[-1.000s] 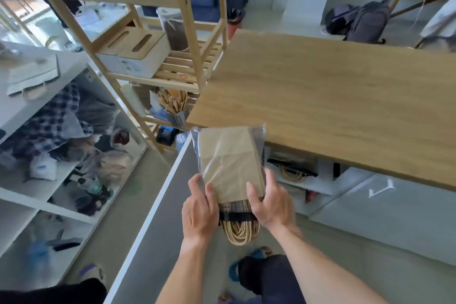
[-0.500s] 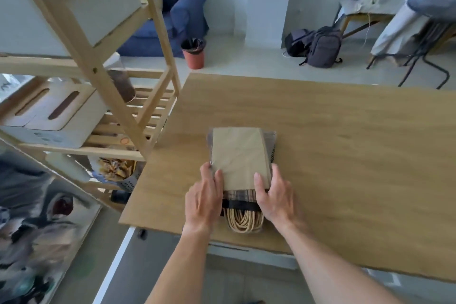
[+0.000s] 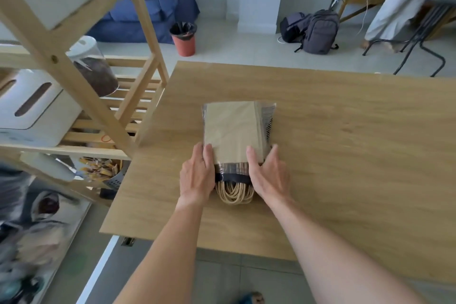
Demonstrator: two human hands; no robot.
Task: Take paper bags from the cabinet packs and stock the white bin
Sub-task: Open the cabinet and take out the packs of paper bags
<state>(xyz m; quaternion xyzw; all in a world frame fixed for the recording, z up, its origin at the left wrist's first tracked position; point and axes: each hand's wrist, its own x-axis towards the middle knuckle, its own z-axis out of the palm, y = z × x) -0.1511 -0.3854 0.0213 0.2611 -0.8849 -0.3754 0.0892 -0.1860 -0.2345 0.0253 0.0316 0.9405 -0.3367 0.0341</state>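
Observation:
A pack of brown paper bags (image 3: 233,131) in clear plastic lies flat on the wooden table top (image 3: 345,145), its bundle of twine handles (image 3: 234,192) pointing toward me under a dark band. My left hand (image 3: 197,175) grips the pack's left near edge. My right hand (image 3: 267,173) grips its right near edge, thumb on top of the paper. A white bin (image 3: 32,108) with slotted handles sits on the wooden shelf at the left.
A tall wooden shelf rack (image 3: 81,91) stands against the table's left edge, with a clear jar (image 3: 96,69) on it. On the floor beyond are a red waste bin (image 3: 183,38), a blue armchair (image 3: 153,5) and backpacks (image 3: 313,29). An open white cabinet door (image 3: 98,274) is below left.
The pack has come up from below the table, out of the cabinet, and now lies on the table top. Both hands keep hold of its near end.

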